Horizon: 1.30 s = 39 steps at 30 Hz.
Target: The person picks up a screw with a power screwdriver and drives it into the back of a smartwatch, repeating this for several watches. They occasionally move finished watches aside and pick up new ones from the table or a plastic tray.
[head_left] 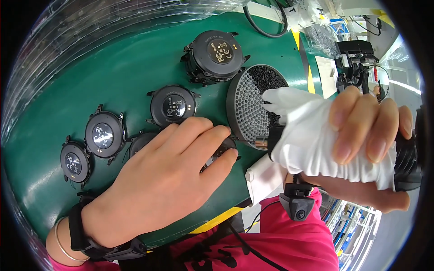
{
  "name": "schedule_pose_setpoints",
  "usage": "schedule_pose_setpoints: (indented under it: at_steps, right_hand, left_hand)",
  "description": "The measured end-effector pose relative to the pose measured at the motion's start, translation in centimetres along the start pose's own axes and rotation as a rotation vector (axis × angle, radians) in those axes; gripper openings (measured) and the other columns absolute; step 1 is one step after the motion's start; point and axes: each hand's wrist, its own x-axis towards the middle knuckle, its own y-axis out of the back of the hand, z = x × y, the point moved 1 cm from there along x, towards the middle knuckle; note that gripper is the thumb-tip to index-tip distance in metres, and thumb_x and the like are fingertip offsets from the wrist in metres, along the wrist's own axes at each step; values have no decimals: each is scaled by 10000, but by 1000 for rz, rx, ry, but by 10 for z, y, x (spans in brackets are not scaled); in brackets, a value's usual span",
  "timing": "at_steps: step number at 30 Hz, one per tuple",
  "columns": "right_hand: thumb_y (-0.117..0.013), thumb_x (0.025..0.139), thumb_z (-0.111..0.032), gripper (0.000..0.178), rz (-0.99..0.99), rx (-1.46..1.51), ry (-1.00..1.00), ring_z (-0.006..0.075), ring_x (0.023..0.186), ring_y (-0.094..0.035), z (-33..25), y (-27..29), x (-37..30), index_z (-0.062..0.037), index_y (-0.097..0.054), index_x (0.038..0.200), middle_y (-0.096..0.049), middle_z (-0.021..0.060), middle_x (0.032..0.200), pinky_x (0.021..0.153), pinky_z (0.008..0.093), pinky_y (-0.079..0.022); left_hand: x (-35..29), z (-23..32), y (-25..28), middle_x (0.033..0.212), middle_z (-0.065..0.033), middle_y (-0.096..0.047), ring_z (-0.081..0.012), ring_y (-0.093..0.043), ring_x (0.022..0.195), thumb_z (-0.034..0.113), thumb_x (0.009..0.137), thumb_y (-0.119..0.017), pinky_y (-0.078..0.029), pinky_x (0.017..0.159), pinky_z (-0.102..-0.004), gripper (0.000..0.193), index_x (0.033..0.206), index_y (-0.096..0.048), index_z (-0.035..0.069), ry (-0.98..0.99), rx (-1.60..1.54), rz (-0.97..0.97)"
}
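Observation:
My left hand [172, 167] reaches over the green mat, its fingers curled down on a black smartwatch case [227, 144], mostly hidden beneath them. Another case [139, 143] shows partly behind the same hand. In my right hand [368, 126] is an electric screwdriver [275, 141], its grip wrapped in crumpled white cloth [312, 135]. Its metal tip points left at the held case; whether it touches a screw is too small to tell. Beyond the tip lies a round dimpled tray [246, 108] with many tiny black screws heaped at its right side.
More smartwatch cases lie back up: one [173, 106] behind my left hand, two [105, 134] at the left. A stack of cases [220, 54] stands at the back. Clear plastic packaging [90, 31] lines the far left edge. A black cable loop [266, 31] lies at the back.

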Motion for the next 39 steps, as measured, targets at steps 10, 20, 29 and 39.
schedule_pose_setpoints:
  at_steps: [10,20,29,39]
  right_hand:
    - [-685,857,-610,670,22,153,-26,164,689,-602,18,-23,-1,-65,-432,1153,-585,22,876,755,334,-430]
    - [-640,901,-571,587,186,269,1,135,603,-596,27,-38,0,-73,-419,1122,-593,8,873,697,306,-446]
    - [-607,903,-610,605,139,293,-51,138,588,-579,24,-25,2,-67,-428,1102,-593,6,869,678,297,-454]
    - [-639,881,-602,603,81,275,-174,132,629,-578,25,-24,3,-77,-439,1098,-577,1,860,714,306,-459]
  left_hand:
    - [5,1,8,1221,-123,-615,-340,-592,1032,39,678,-802,-521,852,-434,346,1001,-678,40,114,-247,59]
    - [-1,-3,6,1115,-157,-623,-358,-603,951,-23,665,-791,-509,807,-436,286,904,-638,12,81,-303,170]
    - [1,-2,3,1117,-162,-617,-367,-608,951,-46,657,-767,-510,800,-445,290,908,-626,-16,41,-317,182]
    - [3,0,4,1147,-154,-627,-363,-611,984,-27,659,-783,-506,837,-449,324,945,-632,-6,78,-331,171]
